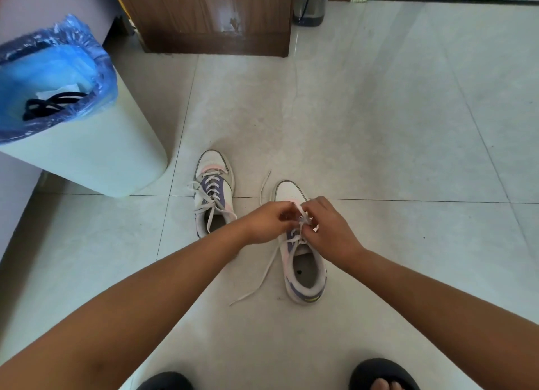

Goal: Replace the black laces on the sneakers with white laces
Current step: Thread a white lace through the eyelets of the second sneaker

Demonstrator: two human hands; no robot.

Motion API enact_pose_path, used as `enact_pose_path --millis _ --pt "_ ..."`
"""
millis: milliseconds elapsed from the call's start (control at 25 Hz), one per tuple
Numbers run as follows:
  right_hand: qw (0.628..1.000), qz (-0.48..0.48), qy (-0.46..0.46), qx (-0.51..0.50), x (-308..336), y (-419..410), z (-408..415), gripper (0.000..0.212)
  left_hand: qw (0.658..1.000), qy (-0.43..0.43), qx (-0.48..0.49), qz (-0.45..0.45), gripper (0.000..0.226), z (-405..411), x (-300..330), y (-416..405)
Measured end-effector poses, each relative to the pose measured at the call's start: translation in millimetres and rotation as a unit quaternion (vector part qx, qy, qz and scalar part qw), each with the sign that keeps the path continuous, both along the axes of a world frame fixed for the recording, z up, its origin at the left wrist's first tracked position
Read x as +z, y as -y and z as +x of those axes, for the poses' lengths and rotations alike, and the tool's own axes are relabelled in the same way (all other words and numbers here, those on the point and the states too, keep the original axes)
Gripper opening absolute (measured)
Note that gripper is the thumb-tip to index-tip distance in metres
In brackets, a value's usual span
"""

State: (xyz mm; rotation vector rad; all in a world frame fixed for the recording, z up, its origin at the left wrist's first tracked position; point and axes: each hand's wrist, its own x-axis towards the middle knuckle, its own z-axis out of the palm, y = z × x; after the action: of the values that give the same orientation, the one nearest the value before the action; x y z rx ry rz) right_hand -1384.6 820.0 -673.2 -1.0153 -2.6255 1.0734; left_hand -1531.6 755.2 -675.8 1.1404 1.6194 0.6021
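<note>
Both hands (300,223) pinch the white lace (303,219).

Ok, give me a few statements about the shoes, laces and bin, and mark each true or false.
1. Both hands, left and right, pinch the white lace on the right shoe. True.
2. The left shoe has black laces. False: its laces are white.
3. Black laces lie in the bin. True.
4. The bin's bag is red. False: it is blue.
</note>
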Motion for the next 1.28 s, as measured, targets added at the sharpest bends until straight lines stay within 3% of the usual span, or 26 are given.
enact_pose_path --millis 120,240,360,440,560,600,720,920,1000,1120,1160,1280 --pt "0.992 -0.098 0.009 -0.085 -9 2 4 0.012 0.999 0.04 0.009 -0.022 0.023 -4 -4 -2" --pt "0.977 -0.168 0.015 -0.129 -11 0 9 0.018 0.998 0.009 0.037 -0.049 0.012 -2 -3 -3" --pt "0.971 -0.193 0.017 -0.143 -9 -2 15 0.018 0.993 -0.109 -0.048 -0.021 0.025 -4 -1 -2" --pt "0.967 -0.212 0.027 -0.141 -9 -4 20 0.018 0.967 -0.226 -0.118 0.008 0.021 -5 5 0" --pt "0.957 -0.251 0.032 -0.14 -9 -8 29 0.017 0.942 -0.318 -0.107 -0.003 0.021 -15 6 5" --pt "0.955 -0.261 0.032 -0.139 -8 -8 31 0.018 0.943 -0.324 -0.076 -0.011 0.02 -19 4 6" --pt "0.951 -0.28 0.025 -0.13 -7 -6 34 0.018 0.972 -0.221 0.057 -0.046 0.014 -25 2 11" --pt "0.944 -0.296 0.003 -0.146 -2 -5 35 0.019 0.971 -0.221 0.08 -0.037 0.015 -19 4 11" --pt "0.912 -0.358 -0.045 -0.198 -1 -6 34 0.021 0.973 -0.198 0.111 -0.052 0.016 -19 1 10" --pt "0.779 -0.544 -0.166 -0.264 5 -3 27 0.032 0.963 -0.242 0.069 -0.095 0.015 -16 -6 6" --pt "0.761 -0.562 -0.18 -0.271 7 -2 26 0.033 0.954 -0.274 0.04 -0.112 0.016 -14 -8 3" --pt "0.762 -0.558 -0.174 -0.28 8 4 28 0.032 0.925 -0.353 -0.025 -0.141 0.019 -13 -10 -2"
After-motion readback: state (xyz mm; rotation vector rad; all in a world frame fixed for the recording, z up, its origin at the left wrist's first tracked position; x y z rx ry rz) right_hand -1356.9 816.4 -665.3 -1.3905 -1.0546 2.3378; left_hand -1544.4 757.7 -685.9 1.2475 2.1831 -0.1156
